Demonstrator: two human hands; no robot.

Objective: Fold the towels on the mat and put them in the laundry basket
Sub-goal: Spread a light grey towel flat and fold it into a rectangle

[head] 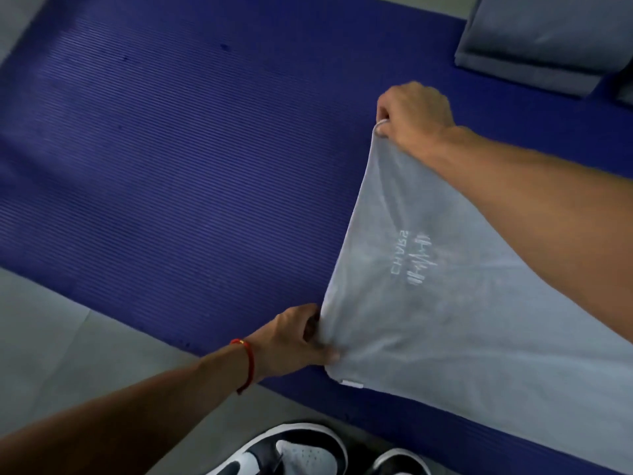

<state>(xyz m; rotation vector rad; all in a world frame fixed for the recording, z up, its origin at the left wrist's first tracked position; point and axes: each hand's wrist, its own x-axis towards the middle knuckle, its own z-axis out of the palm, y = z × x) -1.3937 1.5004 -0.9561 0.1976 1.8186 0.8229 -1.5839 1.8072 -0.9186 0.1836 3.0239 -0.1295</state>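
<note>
Towel (445, 303) first: a pale grey one with white lettering, held stretched between both hands above the purple mat (171, 166), its free cloth trailing off toward the mat's right end and out of view. The right hand (416, 113) pinches the far corner, fingers curled tight around a small bunch of fabric, over the middle of the mat toward its far edge. The left hand (298, 341), a red string bracelet (248, 365) on its wrist, grips the near corner right over the mat's near edge, fingers closed on gathered cloth. So the held edge runs from near to far across the mat's width, and the towel's length lies away to the right of both hands. Open mat lies wholly to the left of that edge. By my reckoning, spreading or folding turns on carrying this edge leftward over the bare mat, both hands moving together. A folded grey towel (548, 39) already sits at the mat's far right corner. No laundry basket is in sight. Black-and-white shoes (298, 454) stand on the floor just off the near edge.
</note>
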